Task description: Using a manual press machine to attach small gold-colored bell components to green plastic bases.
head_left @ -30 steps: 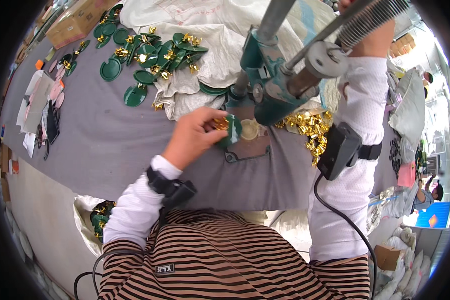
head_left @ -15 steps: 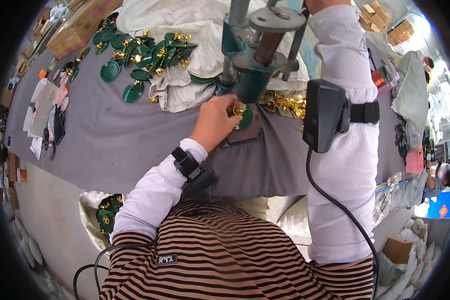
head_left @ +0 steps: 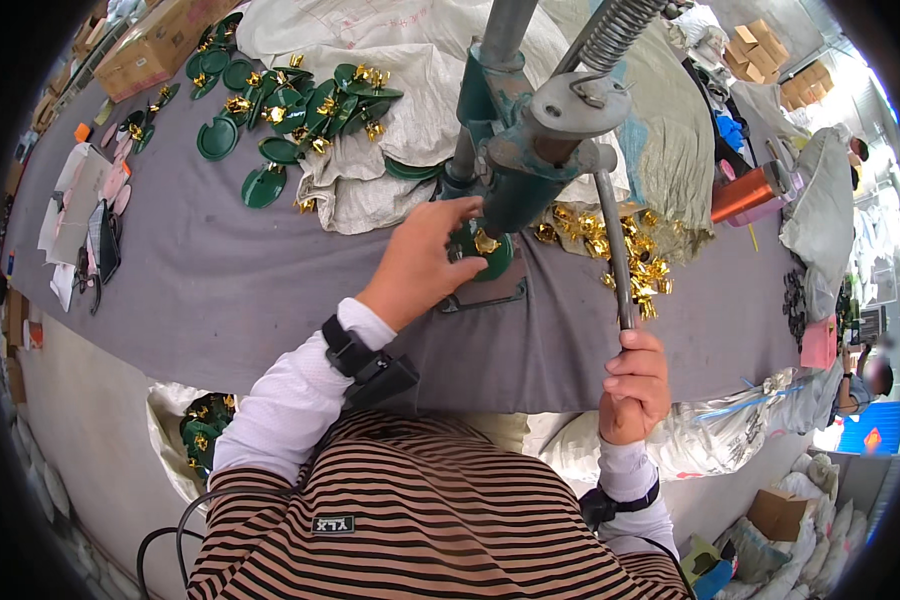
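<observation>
Grey cloth (head_left: pixel 220 290) underlies the press (head_left: pixel 520 195) where my left hand (head_left: pixel 420 262) parts thumb from fingers beside a green disc (head_left: pixel 500 262) and my right hand (head_left: pixel 634 390) clamps its lever (head_left: pixel 616 245).

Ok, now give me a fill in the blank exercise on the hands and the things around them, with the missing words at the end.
1. The right grip is closed around the metal ____ of the green press.
2. The grip nearest the round green disc below the press is the person's ____ one.
3. The shiny pieces heaped to the right of the press are coloured ____.
4. The box at the view's upper left is made of ____.

Missing words: lever; left; gold; cardboard.
</observation>
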The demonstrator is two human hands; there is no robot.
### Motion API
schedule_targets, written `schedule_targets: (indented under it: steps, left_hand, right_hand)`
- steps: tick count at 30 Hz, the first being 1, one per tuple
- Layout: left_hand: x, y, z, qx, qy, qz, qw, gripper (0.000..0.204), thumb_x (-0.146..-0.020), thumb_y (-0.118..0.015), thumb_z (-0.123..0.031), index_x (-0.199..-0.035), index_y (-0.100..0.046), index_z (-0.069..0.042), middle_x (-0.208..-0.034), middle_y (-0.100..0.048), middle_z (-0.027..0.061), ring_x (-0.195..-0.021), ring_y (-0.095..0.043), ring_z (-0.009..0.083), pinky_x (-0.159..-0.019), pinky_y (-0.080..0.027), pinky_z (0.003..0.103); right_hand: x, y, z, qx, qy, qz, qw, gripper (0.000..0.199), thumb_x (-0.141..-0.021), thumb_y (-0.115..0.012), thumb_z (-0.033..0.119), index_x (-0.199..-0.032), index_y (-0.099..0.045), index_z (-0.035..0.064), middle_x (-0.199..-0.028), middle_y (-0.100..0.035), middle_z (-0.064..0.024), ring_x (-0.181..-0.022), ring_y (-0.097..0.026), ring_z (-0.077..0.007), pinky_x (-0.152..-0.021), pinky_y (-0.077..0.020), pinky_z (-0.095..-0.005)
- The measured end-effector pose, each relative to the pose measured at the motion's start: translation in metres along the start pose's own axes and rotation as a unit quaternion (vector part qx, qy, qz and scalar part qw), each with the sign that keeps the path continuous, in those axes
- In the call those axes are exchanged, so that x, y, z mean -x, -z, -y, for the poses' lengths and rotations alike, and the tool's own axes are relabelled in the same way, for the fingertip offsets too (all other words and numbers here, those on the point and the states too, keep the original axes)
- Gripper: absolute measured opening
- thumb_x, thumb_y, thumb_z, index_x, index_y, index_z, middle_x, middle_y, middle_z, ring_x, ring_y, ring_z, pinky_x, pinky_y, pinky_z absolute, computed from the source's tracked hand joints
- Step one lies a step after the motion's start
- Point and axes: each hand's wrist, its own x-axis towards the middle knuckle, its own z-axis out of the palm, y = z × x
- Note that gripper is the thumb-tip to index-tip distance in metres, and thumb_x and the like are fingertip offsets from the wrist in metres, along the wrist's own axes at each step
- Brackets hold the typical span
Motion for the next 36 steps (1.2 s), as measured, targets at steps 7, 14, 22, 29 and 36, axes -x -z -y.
schedule_targets:
  steps: [7,14,22,29,36]
  left_hand:
    - [-0.005,-0.023,0.006,-0.035,0.002,0.008,0.999,0.039,-0.072,-0.077,-0.019,-0.103,-0.059,-0.005,-0.089,-0.059,0.0138,-0.088,-0.057,0.0333,-0.078,-0.047,0.041]
    - [0.005,-0.005,0.015,0.042,0.041,-0.002,0.998,0.057,-0.073,-0.076,-0.01,-0.126,-0.054,-0.004,-0.095,-0.067,0.0091,-0.083,-0.06,0.0195,-0.077,-0.05,0.032]
    - [0.047,0.12,0.04,-0.138,0.046,0.141,0.979,0.041,-0.076,-0.076,-0.018,-0.113,-0.064,-0.008,-0.1,-0.065,0.0114,-0.092,-0.062,0.0266,-0.083,-0.05,0.035]
    - [-0.07,0.155,0.097,-0.419,-0.144,-0.053,0.895,0.02,-0.077,-0.059,-0.001,-0.095,-0.065,-0.005,-0.106,-0.057,0.0167,-0.101,-0.054,0.0349,-0.087,-0.048,0.042]
    - [-0.072,0.155,0.112,-0.444,-0.038,-0.054,0.894,0.022,-0.075,-0.067,-0.009,-0.096,-0.065,-0.007,-0.106,-0.057,0.0131,-0.105,-0.054,0.0329,-0.086,-0.048,0.041]
  right_hand:
    - [-0.115,-0.003,0.036,-0.11,0.106,-0.023,0.988,0.017,-0.092,-0.05,0.014,-0.088,-0.062,0.0024,-0.073,-0.059,-0.0108,-0.066,-0.059,-0.025,-0.081,-0.0539,-0.0488]
    - [-0.303,-0.078,0.002,-0.159,0.022,-0.049,0.986,0.03,-0.094,-0.056,0.015,-0.115,-0.061,-0.0058,-0.08,-0.061,-0.0071,-0.063,-0.054,-0.0097,-0.052,-0.0389,-0.0202]
    - [-0.317,-0.097,-0.013,-0.18,-0.027,-0.035,0.983,0.028,-0.095,-0.058,0.019,-0.108,-0.066,-0.0048,-0.078,-0.062,-0.0057,-0.063,-0.055,-0.0076,-0.052,-0.0416,-0.0184]
    - [-0.318,-0.094,-0.014,-0.137,-0.002,-0.036,0.99,0.027,-0.096,-0.057,0.018,-0.108,-0.065,-0.0049,-0.079,-0.062,-0.006,-0.065,-0.056,-0.0076,-0.054,-0.0436,-0.0176]
    - [-0.324,-0.089,-0.022,-0.221,-0.039,-0.008,0.974,0.03,-0.095,-0.056,0.019,-0.109,-0.061,-0.0067,-0.084,-0.061,-0.0096,-0.064,-0.055,-0.0123,-0.054,-0.0419,-0.0212]
